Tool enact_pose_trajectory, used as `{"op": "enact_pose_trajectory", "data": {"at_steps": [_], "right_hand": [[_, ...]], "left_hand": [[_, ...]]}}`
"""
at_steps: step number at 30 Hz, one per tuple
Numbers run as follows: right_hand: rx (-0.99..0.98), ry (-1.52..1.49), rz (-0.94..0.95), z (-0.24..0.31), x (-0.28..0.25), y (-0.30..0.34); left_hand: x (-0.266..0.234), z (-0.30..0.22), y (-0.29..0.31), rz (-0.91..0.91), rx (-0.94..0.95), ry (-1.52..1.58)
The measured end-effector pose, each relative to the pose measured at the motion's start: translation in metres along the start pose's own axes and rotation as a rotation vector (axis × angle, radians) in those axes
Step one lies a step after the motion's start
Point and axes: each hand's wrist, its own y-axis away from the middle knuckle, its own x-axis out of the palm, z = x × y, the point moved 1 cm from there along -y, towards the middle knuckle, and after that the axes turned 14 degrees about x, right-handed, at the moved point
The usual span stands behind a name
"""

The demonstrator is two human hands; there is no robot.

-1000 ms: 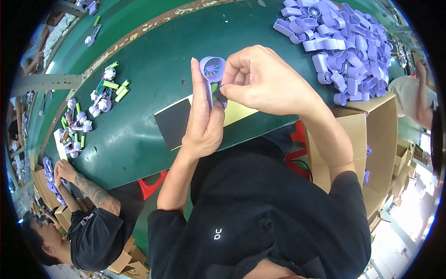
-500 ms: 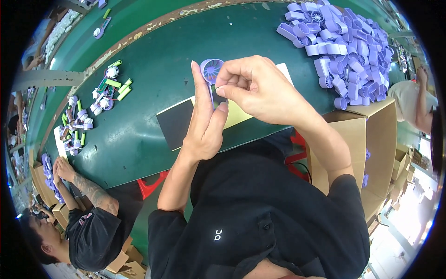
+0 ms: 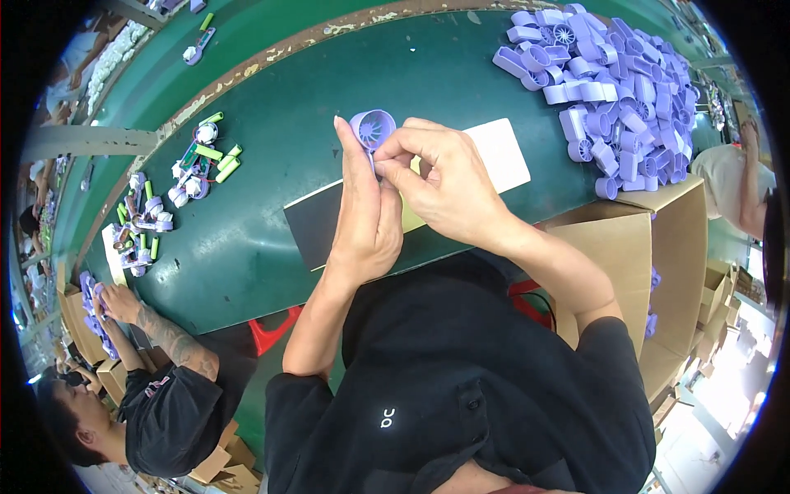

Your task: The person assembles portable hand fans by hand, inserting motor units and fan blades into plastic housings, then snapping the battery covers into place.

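Observation:
A purple plastic fan housing, with a round spoked end, stands out above my hands over the green table. My left hand grips it, fingers straight and pressed along its left side, the thumb folded in. At the housing's lower part, the thumb and fingertips of my right hand are pinched together; what lies between them, if anything, is too small to make out. Beneath both hands lies a flat strip with a black section, a yellow middle and a white section. My fingers hide most of the housing's lower part.
A large heap of purple housings covers the table's right end, beside an open cardboard box. To the left lie assemblies with green cylindrical cells and wires. A co-worker's hands hold purple parts at the lower left.
My right hand has turned and lowered against the housing, its fingertips closer to my left palm. More of the strip's white section shows. The view has shifted slightly.

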Motion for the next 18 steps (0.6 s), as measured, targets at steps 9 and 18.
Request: {"op": "enact_pose_trajectory", "data": {"at_steps": [9, 18], "right_hand": [[-0.345, 0.17, -0.344, -0.014, 0.012, 0.002], [-0.632, 0.556, -0.36, -0.008, 0.006, 0.024]], "left_hand": [[0.007, 0.006, 0.0, -0.115, -0.008, -0.093], [0.007, 0.004, -0.002, -0.278, -0.067, 0.237]]}}
